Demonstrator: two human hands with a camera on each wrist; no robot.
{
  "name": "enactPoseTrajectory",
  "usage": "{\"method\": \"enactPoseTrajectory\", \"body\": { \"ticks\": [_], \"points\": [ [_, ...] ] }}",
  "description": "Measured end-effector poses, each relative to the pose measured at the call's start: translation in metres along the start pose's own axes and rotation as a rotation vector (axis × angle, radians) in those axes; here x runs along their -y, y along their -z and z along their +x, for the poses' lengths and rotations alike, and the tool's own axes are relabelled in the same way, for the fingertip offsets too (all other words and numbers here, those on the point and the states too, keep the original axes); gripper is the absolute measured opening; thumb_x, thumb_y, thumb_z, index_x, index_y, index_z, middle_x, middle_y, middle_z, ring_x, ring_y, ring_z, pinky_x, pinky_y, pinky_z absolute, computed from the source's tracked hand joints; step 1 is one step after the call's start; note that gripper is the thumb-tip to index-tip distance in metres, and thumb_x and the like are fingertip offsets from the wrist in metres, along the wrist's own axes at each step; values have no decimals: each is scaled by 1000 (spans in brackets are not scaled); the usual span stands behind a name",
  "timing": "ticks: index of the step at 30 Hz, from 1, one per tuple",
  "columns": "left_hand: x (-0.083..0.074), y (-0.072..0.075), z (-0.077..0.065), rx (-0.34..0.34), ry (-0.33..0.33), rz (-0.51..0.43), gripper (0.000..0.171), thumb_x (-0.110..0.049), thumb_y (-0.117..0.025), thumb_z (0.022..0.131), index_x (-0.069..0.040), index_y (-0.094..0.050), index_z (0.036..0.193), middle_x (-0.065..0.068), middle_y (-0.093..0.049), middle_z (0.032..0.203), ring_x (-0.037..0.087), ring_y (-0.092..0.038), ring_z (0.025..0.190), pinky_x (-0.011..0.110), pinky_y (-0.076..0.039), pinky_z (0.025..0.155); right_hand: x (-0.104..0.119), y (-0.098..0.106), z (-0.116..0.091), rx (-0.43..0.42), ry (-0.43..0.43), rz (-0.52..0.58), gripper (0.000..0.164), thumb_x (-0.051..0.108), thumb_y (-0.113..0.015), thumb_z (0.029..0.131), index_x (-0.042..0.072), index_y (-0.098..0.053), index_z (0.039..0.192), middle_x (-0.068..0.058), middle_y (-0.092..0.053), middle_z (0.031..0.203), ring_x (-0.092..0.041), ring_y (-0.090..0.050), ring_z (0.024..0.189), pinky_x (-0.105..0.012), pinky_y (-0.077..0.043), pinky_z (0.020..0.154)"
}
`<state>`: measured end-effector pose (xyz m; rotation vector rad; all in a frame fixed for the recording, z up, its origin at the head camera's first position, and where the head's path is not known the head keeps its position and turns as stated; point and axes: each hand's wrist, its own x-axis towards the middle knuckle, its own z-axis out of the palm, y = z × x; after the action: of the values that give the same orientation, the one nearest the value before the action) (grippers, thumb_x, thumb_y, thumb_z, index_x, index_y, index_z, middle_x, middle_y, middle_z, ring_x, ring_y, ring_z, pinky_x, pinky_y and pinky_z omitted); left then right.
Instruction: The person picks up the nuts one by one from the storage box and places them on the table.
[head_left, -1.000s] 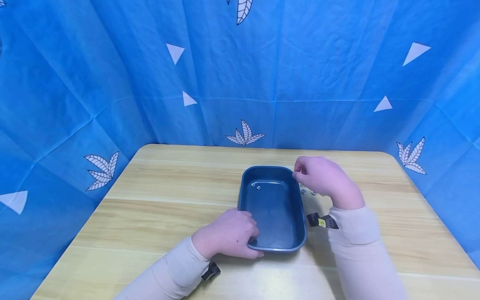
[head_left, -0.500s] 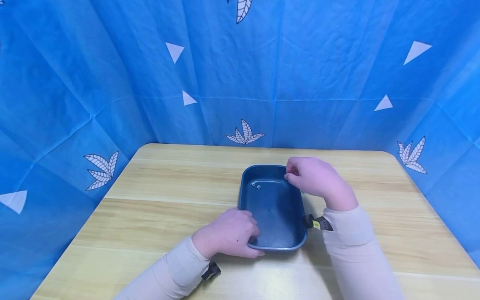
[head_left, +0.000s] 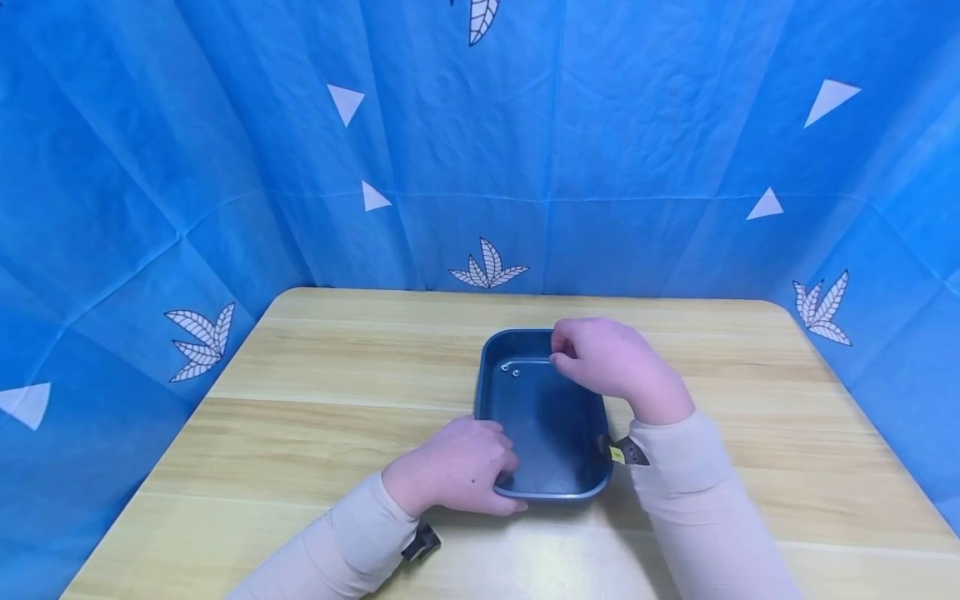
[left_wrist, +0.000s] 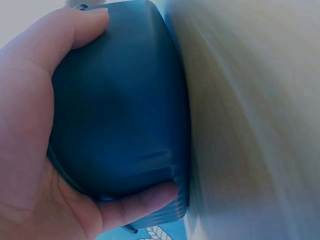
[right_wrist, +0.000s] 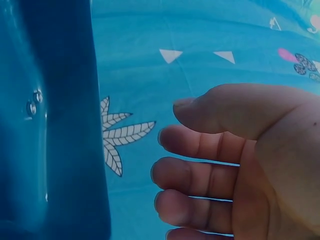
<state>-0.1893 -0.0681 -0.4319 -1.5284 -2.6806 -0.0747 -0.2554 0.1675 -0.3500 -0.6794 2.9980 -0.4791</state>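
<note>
A dark blue rectangular tray stands on the wooden table. My left hand grips its near left corner; in the left wrist view the thumb and one finger lie along the outer wall. Above the tray's far right part hovers my right hand, its thumb close to the curled index finger. Whether something small sits between those fingertips is hidden in the head view, and none shows in the right wrist view. Two small metal nuts lie inside at the tray's far left.
The light wooden table reaches to a blue patterned cloth hanging behind and at both sides. A dark strap shows at my right wrist, near the tray's right rim.
My right hand has moved left from beside the tray's far right rim to over its inside. Several small nuts on the table right of the tray are now hidden. My left hand has stayed put.
</note>
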Motion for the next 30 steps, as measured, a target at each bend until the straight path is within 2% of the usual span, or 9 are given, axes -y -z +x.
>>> {"method": "enactPoseTrajectory", "body": {
  "ticks": [16,30],
  "points": [
    [1,0,-1,0,2,-7,47,-65,-67,82,-27,-49,60,-18,-38,57,6,-39,63,22,-29,51,18,-19,9,35,37,-25,10,29,-68,94,20,-65,94,7,-57,69,-16,-53,64,-35,-45,60],
    [2,0,-1,-19,-8,-7,49,-65,-68,81,-27,-46,59,-18,-38,58,5,-40,63,23,-29,50,28,-38,15,48,68,-90,9,29,-70,93,22,-65,94,8,-60,83,-13,-55,72,-33,-48,66]
  ]
}}
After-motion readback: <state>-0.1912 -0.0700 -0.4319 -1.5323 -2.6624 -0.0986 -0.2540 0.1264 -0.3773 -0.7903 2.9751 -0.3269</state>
